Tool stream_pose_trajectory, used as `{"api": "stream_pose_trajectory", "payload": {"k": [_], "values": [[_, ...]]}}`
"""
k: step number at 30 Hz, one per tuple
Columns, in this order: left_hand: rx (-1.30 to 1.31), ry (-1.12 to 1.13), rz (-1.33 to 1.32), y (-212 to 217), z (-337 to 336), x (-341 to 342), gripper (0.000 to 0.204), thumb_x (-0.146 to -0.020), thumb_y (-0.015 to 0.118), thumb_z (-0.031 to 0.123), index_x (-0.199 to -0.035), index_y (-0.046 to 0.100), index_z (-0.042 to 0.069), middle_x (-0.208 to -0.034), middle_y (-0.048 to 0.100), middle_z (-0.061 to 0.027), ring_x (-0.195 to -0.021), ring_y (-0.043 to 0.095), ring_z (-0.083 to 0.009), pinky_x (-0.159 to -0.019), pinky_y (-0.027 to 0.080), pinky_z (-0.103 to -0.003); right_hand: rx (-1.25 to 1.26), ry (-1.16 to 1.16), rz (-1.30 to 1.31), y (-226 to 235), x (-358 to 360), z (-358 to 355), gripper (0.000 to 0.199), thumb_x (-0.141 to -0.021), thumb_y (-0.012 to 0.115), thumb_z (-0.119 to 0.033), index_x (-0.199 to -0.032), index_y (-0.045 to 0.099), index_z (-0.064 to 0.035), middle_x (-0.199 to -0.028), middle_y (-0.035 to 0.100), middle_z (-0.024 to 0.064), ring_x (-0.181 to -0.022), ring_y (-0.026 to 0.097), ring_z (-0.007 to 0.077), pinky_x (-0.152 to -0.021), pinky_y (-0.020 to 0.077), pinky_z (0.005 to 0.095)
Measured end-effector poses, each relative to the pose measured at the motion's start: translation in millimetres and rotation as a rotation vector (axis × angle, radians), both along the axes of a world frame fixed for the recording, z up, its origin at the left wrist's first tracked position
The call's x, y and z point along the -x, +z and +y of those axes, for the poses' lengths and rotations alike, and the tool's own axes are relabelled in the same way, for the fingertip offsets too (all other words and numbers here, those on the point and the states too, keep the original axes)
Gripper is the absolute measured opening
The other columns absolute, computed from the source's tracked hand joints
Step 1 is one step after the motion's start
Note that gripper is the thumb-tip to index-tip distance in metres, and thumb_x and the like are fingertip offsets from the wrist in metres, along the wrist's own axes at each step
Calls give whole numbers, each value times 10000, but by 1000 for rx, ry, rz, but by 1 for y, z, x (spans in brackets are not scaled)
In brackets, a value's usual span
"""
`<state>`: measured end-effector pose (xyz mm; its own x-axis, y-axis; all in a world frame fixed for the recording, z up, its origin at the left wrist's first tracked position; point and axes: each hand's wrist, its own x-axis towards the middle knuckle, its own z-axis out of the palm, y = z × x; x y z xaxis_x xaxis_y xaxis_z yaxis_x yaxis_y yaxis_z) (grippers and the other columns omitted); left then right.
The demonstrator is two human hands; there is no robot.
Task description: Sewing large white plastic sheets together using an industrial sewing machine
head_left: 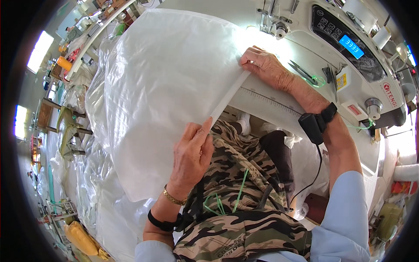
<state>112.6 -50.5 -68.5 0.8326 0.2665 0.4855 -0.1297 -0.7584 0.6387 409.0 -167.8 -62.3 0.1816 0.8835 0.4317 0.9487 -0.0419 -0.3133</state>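
A large sheet of white translucent fabric (170, 87) spreads over the left of the sewing table and hangs toward my lap. Its right edge is folded into a narrow strip running between my two hands. My right hand (266, 65) pinches the upper end of that fold, just below the lit needle area of the sewing machine (280, 30). Lower down, my left hand (192, 153) grips the same edge, index finger stretched along the fold and the others curled. Part of the fingertips is hidden behind the fabric.
Thread snips (303, 72) lie right of my right hand, beside green thread. A ruler scale (270, 98) runs along the table's near edge. The machine's control panel (349, 43) is lit. Crumpled clear plastic (91, 174) heaps at left; a wooden stool (48, 115) stands beyond.
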Motion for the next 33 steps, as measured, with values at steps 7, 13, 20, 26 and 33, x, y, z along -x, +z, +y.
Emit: {"api": "stream_pose_trajectory", "payload": {"k": [7,13,20,26,33], "values": [[-20,167,13,-15,1,-9,327,-791,754,18,-1111,689,2,-742,500,-77,-567,445,-159,-524,381,-277,24,-43,223,-2,-9,-10,115,-928,602,-168,-960,587,-58,-985,617,60,-992,592,233,-928,462,349],[26,211,18,-15,2,-14,195,-821,742,28,-1009,703,-12,-694,493,-68,-557,453,-157,-519,382,-275,-13,30,75,-2,-15,-16,142,-944,595,-216,-976,611,-78,-1013,625,42,-1034,575,218,-977,424,365],[-146,189,27,2,2,-18,126,-857,692,32,-977,703,-7,-717,513,-77,-566,487,-203,-529,413,-302,4,-7,-47,3,-14,-15,209,-960,540,-281,-911,591,-85,-892,602,31,-925,571,239,-932,411,398],[-199,135,-19,-2,6,-14,253,-869,598,-43,-1110,667,-6,-784,582,-106,-624,530,-280,-584,449,-312,14,-34,-24,2,-17,-9,177,-980,523,-251,-926,560,-87,-872,590,55,-905,565,254,-869,437,399],[91,-42,142,-2,19,-18,317,-881,560,-51,-1184,644,-5,-807,615,-135,-630,544,-226,-602,442,-289,-31,-102,-57,-4,-15,-2,74,-933,582,-154,-944,542,-92,-937,602,59,-941,580,279,-834,480,400]]}}
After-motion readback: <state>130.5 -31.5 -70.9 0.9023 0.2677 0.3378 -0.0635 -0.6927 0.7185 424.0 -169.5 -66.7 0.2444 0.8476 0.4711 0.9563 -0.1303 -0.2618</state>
